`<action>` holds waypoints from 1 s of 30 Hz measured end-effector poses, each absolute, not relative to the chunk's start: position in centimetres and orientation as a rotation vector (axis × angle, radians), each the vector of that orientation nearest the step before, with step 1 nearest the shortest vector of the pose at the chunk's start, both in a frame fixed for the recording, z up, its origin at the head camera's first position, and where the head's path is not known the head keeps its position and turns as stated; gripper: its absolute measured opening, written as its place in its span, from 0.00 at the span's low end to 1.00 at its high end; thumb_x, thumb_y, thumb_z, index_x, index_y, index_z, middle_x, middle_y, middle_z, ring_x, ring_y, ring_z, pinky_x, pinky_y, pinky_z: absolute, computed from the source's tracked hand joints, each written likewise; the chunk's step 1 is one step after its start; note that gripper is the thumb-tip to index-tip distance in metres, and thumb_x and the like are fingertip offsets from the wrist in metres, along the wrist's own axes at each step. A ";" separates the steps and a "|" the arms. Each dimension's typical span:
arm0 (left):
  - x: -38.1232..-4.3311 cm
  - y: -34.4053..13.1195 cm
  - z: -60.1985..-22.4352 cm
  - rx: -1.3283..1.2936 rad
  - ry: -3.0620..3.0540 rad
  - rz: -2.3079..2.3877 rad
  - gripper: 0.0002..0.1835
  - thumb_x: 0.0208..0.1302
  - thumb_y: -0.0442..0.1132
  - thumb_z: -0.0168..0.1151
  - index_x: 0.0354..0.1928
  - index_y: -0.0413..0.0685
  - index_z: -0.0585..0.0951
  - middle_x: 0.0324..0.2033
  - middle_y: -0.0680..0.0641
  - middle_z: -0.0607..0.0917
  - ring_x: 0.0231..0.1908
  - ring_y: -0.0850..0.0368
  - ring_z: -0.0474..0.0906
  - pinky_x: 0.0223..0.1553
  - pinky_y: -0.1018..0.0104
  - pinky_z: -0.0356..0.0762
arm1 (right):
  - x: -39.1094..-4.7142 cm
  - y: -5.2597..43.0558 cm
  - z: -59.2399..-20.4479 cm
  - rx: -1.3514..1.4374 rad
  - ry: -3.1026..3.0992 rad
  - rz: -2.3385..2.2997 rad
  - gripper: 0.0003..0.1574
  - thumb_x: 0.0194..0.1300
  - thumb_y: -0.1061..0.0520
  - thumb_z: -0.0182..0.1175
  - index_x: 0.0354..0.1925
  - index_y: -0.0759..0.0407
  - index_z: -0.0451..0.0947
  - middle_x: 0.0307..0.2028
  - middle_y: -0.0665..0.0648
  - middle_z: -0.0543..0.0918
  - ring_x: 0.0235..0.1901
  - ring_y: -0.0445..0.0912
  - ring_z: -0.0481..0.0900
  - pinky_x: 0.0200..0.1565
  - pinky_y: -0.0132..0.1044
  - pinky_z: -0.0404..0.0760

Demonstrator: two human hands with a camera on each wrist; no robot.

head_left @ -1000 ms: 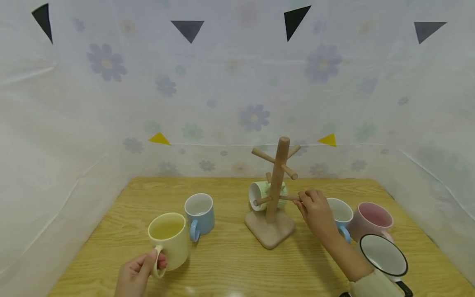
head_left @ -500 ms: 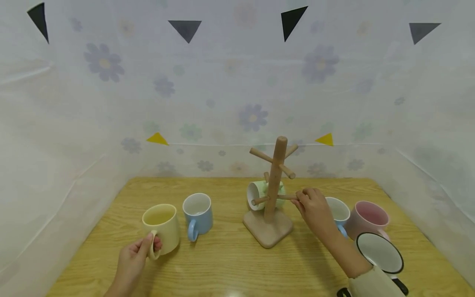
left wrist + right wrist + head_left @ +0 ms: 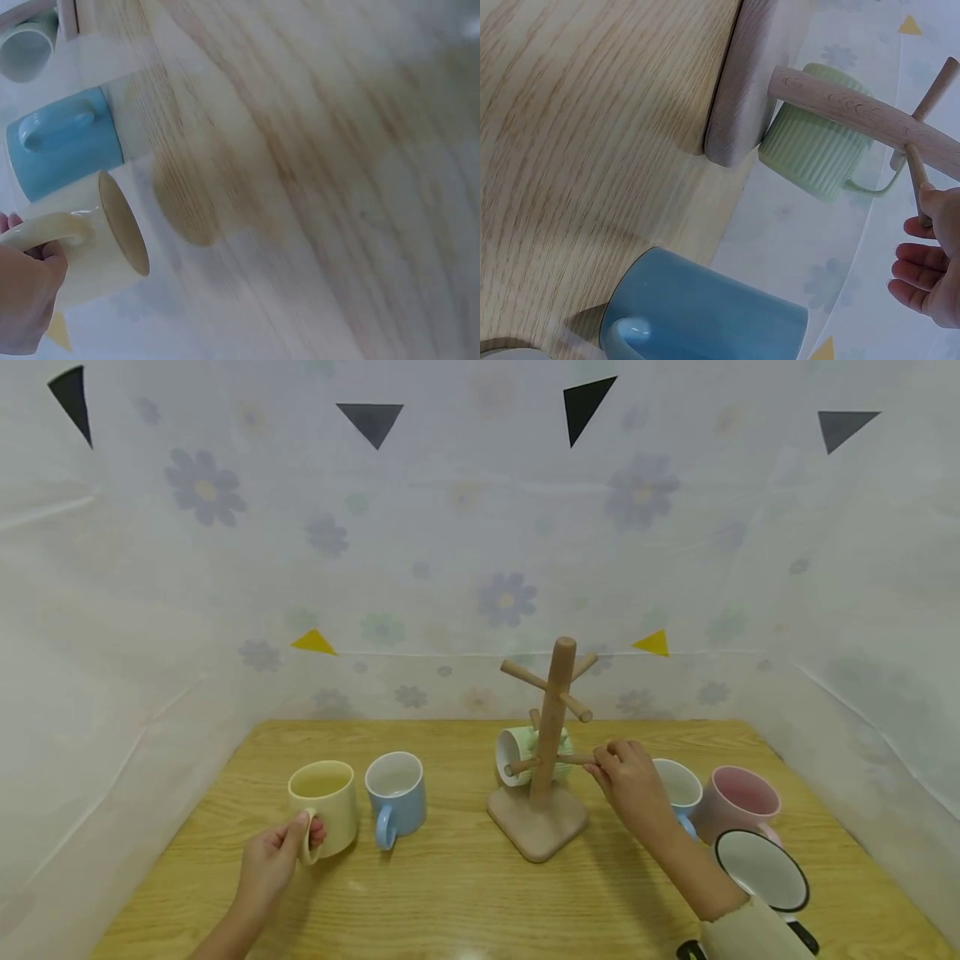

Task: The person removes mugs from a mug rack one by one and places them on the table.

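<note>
My left hand (image 3: 267,864) pinches the handle of a pale yellow mug (image 3: 335,814), upright at the left of the table. I cannot tell whether its base touches the tabletop. Close to its right stands a light blue mug (image 3: 405,802), handle toward me. With thumb and fingers my right hand (image 3: 632,785) pinches the end of a lower peg of a wooden mug tree (image 3: 551,727). A ribbed light green mug (image 3: 817,146) lies sideways behind the post, its handle by a peg. The left wrist view shows the yellow mug (image 3: 97,255) next to the blue one (image 3: 67,146).
Right of the tree stand a white-and-blue mug (image 3: 678,785), a pink mug (image 3: 742,802) and a white mug with black rim (image 3: 761,870), partly behind my right forearm. Flower-patterned white sheets (image 3: 450,527) enclose the wooden table (image 3: 450,893) at back and sides.
My left hand has moved the yellow mug away from me and slightly left, beside the blue mug. My right hand keeps its pinch on the peg. The head view shifts slightly.
</note>
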State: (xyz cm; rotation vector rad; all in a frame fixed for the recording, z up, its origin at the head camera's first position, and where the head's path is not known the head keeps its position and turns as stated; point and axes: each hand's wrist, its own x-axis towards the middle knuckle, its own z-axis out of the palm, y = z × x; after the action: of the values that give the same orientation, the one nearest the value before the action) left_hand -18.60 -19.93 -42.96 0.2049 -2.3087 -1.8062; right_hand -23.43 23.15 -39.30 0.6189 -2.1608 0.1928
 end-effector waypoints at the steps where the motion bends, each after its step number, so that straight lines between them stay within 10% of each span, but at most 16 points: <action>1: -18.8 -20.0 -43.0 0.209 -2.318 -1.802 0.22 0.71 0.40 0.47 0.36 0.21 0.79 0.18 0.68 0.81 0.25 0.76 0.78 0.33 0.83 0.75 | -23.4 23.1 -39.3 0.621 -2.160 0.193 0.14 0.45 0.60 0.69 0.29 0.67 0.78 0.25 0.61 0.74 0.26 0.54 0.72 0.27 0.42 0.74; 15: -19.9 -20.4 -43.3 0.229 -2.264 -1.880 0.20 0.70 0.39 0.48 0.34 0.25 0.80 0.18 0.65 0.82 0.24 0.73 0.79 0.31 0.80 0.78 | -23.3 23.0 -39.3 0.624 -2.157 0.200 0.12 0.47 0.60 0.67 0.29 0.68 0.77 0.25 0.61 0.74 0.26 0.53 0.71 0.27 0.41 0.73; 30: -20.5 -20.9 -43.7 0.207 -2.401 -1.771 0.25 0.71 0.44 0.46 0.40 0.22 0.78 0.23 0.60 0.85 0.27 0.72 0.79 0.34 0.80 0.78 | -23.3 23.0 -39.3 0.625 -2.136 0.179 0.35 0.69 0.43 0.36 0.27 0.68 0.77 0.24 0.60 0.73 0.25 0.53 0.71 0.26 0.41 0.73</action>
State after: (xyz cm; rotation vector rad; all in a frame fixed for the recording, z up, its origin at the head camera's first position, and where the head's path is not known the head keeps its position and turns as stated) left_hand -20.48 -20.87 -43.73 0.2069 -2.4006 -1.7709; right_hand -23.31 22.99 -39.30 0.6251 -2.1364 0.1785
